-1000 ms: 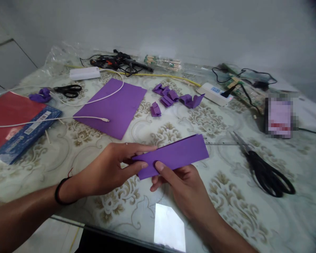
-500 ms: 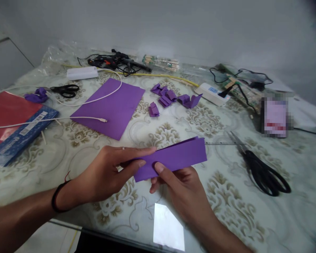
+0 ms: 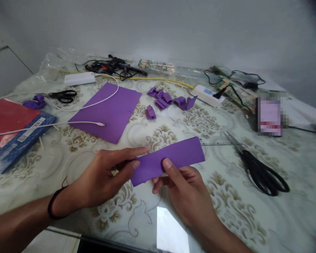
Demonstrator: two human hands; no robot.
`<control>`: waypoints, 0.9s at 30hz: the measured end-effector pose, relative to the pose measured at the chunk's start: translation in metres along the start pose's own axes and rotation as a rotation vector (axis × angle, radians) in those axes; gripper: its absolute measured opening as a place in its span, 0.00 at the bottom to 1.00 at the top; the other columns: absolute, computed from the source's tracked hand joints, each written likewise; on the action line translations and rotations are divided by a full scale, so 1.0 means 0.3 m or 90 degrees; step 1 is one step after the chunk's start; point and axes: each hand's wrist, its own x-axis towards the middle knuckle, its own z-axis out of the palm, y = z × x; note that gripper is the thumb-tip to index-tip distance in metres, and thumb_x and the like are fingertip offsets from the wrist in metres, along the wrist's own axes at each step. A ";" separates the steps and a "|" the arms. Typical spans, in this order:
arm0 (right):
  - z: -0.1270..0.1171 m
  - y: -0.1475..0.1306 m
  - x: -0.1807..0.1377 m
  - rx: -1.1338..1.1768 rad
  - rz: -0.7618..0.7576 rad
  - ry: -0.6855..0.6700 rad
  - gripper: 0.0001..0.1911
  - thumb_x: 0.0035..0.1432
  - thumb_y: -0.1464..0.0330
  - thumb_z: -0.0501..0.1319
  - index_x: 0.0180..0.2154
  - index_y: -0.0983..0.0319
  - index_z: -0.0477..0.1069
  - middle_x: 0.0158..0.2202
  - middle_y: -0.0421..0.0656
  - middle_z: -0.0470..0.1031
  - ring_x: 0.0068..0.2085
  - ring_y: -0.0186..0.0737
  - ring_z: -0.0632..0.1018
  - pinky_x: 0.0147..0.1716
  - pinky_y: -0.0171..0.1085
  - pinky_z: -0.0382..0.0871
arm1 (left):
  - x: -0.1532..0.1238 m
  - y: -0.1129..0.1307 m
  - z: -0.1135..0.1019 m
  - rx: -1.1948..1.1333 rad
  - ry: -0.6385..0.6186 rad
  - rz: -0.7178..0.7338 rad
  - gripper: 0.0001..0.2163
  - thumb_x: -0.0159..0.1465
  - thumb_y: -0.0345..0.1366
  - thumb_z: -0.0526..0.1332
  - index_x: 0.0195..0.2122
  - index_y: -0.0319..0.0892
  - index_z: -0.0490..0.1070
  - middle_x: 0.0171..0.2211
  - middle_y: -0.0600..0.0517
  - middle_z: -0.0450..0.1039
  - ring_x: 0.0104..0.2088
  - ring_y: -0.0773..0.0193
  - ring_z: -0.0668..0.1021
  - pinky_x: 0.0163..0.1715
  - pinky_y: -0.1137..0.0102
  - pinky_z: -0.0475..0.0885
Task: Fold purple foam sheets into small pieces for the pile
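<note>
A folded strip of purple paper (image 3: 171, 158) is held just above the table, slanting up to the right. My left hand (image 3: 105, 174) pinches its left end between thumb and fingers. My right hand (image 3: 184, 191) grips its lower edge near the middle, thumb pressed on top and fingers curled underneath. A large flat purple sheet (image 3: 106, 110) lies further back on the left, with a white cable (image 3: 76, 123) across it. Several small folded purple pieces (image 3: 165, 100) lie beyond the strip.
Black scissors (image 3: 258, 170) lie at the right beside a thin ruler (image 3: 216, 144). A second pair of scissors (image 3: 61, 95), a red and blue paper pack (image 3: 13, 128), a glue gun (image 3: 110, 65), a white power strip (image 3: 206, 95) and cables line the back. The table's near edge (image 3: 107, 242) runs below my hands.
The strip now lies flatter, its two layers closed together. My right thumb has slid rightward along the strip. The view has shifted slightly.
</note>
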 end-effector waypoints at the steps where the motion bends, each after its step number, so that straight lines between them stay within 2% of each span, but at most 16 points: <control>1: 0.001 0.001 -0.001 0.003 0.002 -0.002 0.17 0.58 0.55 0.75 0.25 0.59 0.84 0.23 0.41 0.83 0.22 0.35 0.83 0.24 0.31 0.79 | 0.000 -0.001 0.003 -0.003 -0.003 -0.005 0.16 0.73 0.35 0.63 0.61 0.50 0.78 0.50 0.49 0.86 0.37 0.60 0.87 0.37 0.69 0.83; 4: 0.006 0.005 -0.004 0.003 0.007 -0.008 0.18 0.58 0.55 0.76 0.25 0.60 0.84 0.22 0.41 0.83 0.22 0.36 0.84 0.25 0.31 0.79 | 0.000 -0.008 0.012 -0.001 -0.009 -0.013 0.16 0.72 0.36 0.64 0.61 0.50 0.78 0.54 0.49 0.84 0.46 0.57 0.87 0.45 0.67 0.83; 7: 0.008 0.010 -0.006 -0.008 0.008 -0.013 0.18 0.59 0.54 0.75 0.25 0.60 0.84 0.23 0.42 0.83 0.22 0.37 0.83 0.25 0.33 0.80 | -0.003 -0.017 0.016 0.002 0.004 0.005 0.16 0.74 0.34 0.61 0.61 0.51 0.78 0.55 0.50 0.83 0.45 0.58 0.88 0.44 0.67 0.84; 13: -0.001 0.015 -0.004 -0.031 -0.003 -0.024 0.18 0.62 0.56 0.73 0.26 0.60 0.83 0.22 0.42 0.81 0.22 0.37 0.81 0.24 0.34 0.78 | -0.011 -0.022 0.006 0.005 -0.026 0.005 0.19 0.74 0.33 0.61 0.64 0.54 0.75 0.58 0.50 0.81 0.46 0.58 0.88 0.42 0.69 0.83; 17: -0.002 0.012 -0.003 -0.022 -0.004 -0.036 0.17 0.64 0.57 0.72 0.28 0.60 0.82 0.21 0.40 0.79 0.22 0.37 0.80 0.23 0.33 0.78 | -0.008 -0.019 -0.002 0.018 -0.047 0.024 0.19 0.75 0.32 0.60 0.64 0.53 0.74 0.54 0.49 0.84 0.36 0.62 0.88 0.37 0.71 0.81; 20: 0.004 0.008 -0.004 -0.027 -0.008 -0.044 0.18 0.65 0.57 0.70 0.27 0.61 0.81 0.21 0.40 0.78 0.22 0.36 0.80 0.23 0.32 0.79 | -0.006 -0.016 -0.002 0.020 -0.052 0.034 0.18 0.75 0.32 0.59 0.64 0.52 0.75 0.48 0.49 0.87 0.28 0.67 0.84 0.31 0.74 0.77; 25: 0.021 -0.001 -0.008 -0.007 -0.005 -0.113 0.16 0.65 0.58 0.70 0.29 0.61 0.82 0.23 0.40 0.79 0.24 0.35 0.80 0.23 0.32 0.79 | -0.008 -0.016 0.003 0.023 -0.061 0.052 0.20 0.74 0.33 0.61 0.65 0.53 0.74 0.41 0.53 0.88 0.23 0.69 0.79 0.26 0.75 0.73; 27: 0.021 -0.004 -0.010 -0.013 -0.013 -0.098 0.15 0.65 0.58 0.70 0.30 0.60 0.82 0.24 0.40 0.80 0.24 0.34 0.80 0.23 0.31 0.79 | -0.008 -0.015 0.002 0.023 -0.062 0.060 0.20 0.73 0.32 0.62 0.65 0.55 0.74 0.43 0.54 0.88 0.24 0.70 0.80 0.26 0.76 0.74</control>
